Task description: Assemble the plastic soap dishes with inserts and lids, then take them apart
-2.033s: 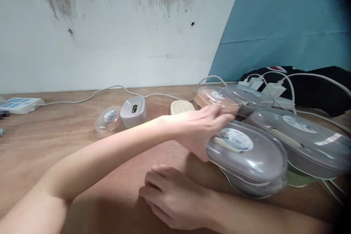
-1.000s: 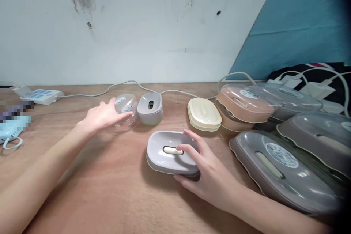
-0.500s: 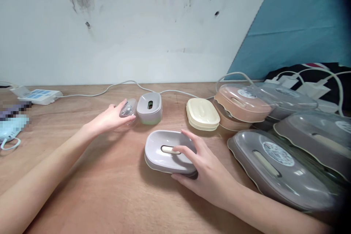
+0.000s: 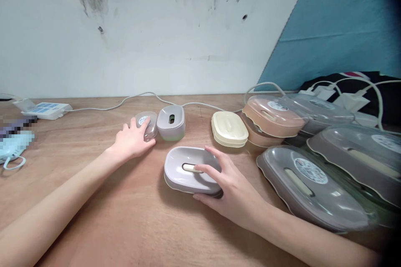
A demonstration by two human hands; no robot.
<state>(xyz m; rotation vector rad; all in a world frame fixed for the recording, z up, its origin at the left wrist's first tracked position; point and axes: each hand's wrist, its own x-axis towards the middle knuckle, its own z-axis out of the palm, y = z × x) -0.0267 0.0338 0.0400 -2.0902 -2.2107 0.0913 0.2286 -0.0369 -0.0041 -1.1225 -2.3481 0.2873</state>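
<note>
My right hand grips the right end of a grey oval lidded box in front of me. The index finger lies on its pale slot-shaped handle, the thumb is on the near side and another finger is at the far rim. Farther back on the left, my left hand has its fingers apart, resting against a small clear plastic cover with a round printed sticker. Beside that cover stands a small grey box with a greenish base and an oval hole in its top.
A cream lidded box sits at centre right. Peach boxes and larger grey boxes with clear covers crowd the right. White cable runs along the wall from a power strip. A light blue item lies far left.
My left hand has shifted and spread its fingers on the clear cover, which now stands tilted differently with its sticker showing. My right hand keeps its hold on the grey box.
</note>
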